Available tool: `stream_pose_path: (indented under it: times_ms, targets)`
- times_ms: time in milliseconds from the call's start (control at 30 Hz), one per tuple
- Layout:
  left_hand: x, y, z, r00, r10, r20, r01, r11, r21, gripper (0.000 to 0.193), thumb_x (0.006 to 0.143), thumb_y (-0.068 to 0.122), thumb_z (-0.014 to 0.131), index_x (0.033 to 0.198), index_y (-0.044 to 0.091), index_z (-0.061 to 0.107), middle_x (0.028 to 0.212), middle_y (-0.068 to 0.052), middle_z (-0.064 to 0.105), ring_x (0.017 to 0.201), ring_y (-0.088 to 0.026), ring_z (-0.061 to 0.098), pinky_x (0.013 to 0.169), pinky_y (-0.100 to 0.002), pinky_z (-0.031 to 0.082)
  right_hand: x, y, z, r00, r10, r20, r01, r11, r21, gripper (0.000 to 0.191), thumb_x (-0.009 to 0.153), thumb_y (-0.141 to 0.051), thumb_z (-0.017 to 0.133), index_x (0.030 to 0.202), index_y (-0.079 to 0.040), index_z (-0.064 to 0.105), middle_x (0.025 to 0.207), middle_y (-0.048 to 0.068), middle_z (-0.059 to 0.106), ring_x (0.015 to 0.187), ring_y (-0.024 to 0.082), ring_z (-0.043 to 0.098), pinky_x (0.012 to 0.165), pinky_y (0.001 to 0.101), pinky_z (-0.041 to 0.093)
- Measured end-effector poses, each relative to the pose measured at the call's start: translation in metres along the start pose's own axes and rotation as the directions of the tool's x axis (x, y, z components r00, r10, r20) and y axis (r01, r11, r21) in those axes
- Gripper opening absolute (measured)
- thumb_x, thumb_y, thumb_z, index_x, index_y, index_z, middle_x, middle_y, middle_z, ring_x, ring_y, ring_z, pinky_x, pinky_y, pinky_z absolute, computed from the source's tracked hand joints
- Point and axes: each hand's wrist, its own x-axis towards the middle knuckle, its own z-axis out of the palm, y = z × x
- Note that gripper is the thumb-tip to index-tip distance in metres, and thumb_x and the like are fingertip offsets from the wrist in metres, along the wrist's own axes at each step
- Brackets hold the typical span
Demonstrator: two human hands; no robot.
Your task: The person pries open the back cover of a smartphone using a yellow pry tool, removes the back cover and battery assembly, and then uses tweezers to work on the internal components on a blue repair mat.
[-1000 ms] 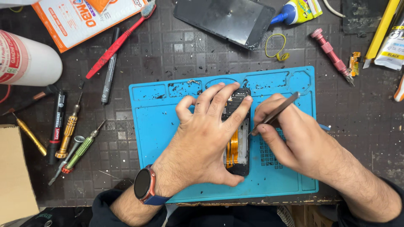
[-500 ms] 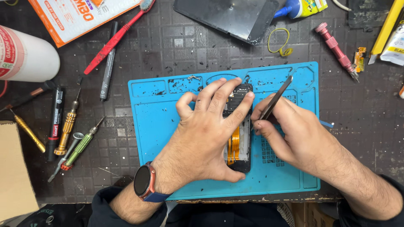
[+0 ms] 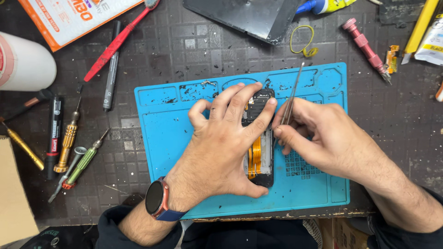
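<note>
Opened phone [image 3: 259,138], blue mat [image 3: 170,120], orange-white package [image 3: 69,18] top left

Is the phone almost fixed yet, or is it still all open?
Still open. The phone lies on the blue mat with its back off, orange ribbon cables showing. The left hand pins it down while the right hand works tweezers at its edge. Closing it up is not yet done.

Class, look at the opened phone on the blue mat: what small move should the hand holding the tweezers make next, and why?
Probably lower the tweezers tips into the phone by its right edge. The right hand grips them tilted, tips hidden at the phone's side, while the left hand pins the phone flat on the blue mat, its orange flex cable exposed.
</note>
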Motion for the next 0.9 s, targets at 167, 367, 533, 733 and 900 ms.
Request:
stream_pose_path:
  times_ms: [167, 367, 533, 733, 900]
  targets:
    - [-0.001, -0.001, 0.001, 1.0, 0.005, -0.002, -0.005, 1.0, 0.01, 0.132, 0.033, 0.063, 0.09, 0.147, 0.012, 0.046, 0.151, -0.017, 0.037, 0.143, -0.037, 0.033, 0.1, -0.063, 0.024, -0.001, 0.002, 0.0, 1.0, 0.018, -0.006, -0.018, 1.0, 0.013, 0.019, 0.087, -0.017, 0.068, 0.099, -0.003, 0.067, 0.075, 0.006, 0.075, 0.067, 0.01, 0.079, 0.057, 0.0278, 0.063]
    - [0.0, -0.001, 0.001, 1.0, 0.006, 0.002, -0.006, 1.0, 0.02, 0.134, 0.032, 0.064, 0.09, 0.148, 0.013, 0.046, 0.151, -0.017, 0.037, 0.142, -0.038, 0.032, 0.099, -0.063, 0.023, 0.0, 0.007, -0.005, 0.998, 0.031, 0.053, -0.035, 0.995, 0.093, 0.022, 0.086, -0.014, 0.067, 0.104, -0.004, 0.07, 0.078, 0.006, 0.079, 0.073, 0.011, 0.079, 0.065, 0.0274, 0.065]
    - [-0.001, -0.002, 0.002, 1.0, 0.01, 0.004, -0.01, 1.0, 0.02, 0.135, 0.032, 0.065, 0.09, 0.148, 0.013, 0.045, 0.152, -0.018, 0.037, 0.142, -0.038, 0.032, 0.099, -0.063, 0.023, 0.002, 0.009, -0.007, 0.993, 0.086, 0.084, -0.096, 0.987, 0.127, 0.021, 0.085, -0.015, 0.067, 0.103, -0.004, 0.071, 0.078, 0.007, 0.081, 0.073, 0.013, 0.08, 0.066, 0.0284, 0.067]
    - [0.0, -0.001, 0.002, 1.0, 0.018, 0.004, -0.018, 1.0, -0.011, 0.133, 0.033, 0.064, 0.09, 0.148, 0.011, 0.046, 0.152, -0.019, 0.037, 0.141, -0.04, 0.034, 0.1, -0.062, 0.025, 0.002, 0.007, -0.008, 0.989, 0.109, 0.096, -0.121, 0.983, 0.136, 0.018, 0.087, -0.015, 0.068, 0.101, -0.003, 0.07, 0.078, 0.008, 0.079, 0.071, 0.014, 0.081, 0.062, 0.0293, 0.065]
    - [0.0, -0.002, -0.001, 0.998, 0.034, -0.045, -0.037, 0.997, -0.063, 0.126, 0.044, 0.058, 0.091, 0.15, 0.009, 0.043, 0.155, -0.022, 0.035, 0.145, -0.042, 0.034, 0.108, -0.061, 0.031, 0.004, 0.017, 0.0, 0.994, 0.08, 0.08, -0.094, 0.978, 0.188, 0.015, 0.091, -0.011, 0.067, 0.103, -0.001, 0.066, 0.08, 0.01, 0.078, 0.071, 0.016, 0.08, 0.058, 0.0306, 0.06]
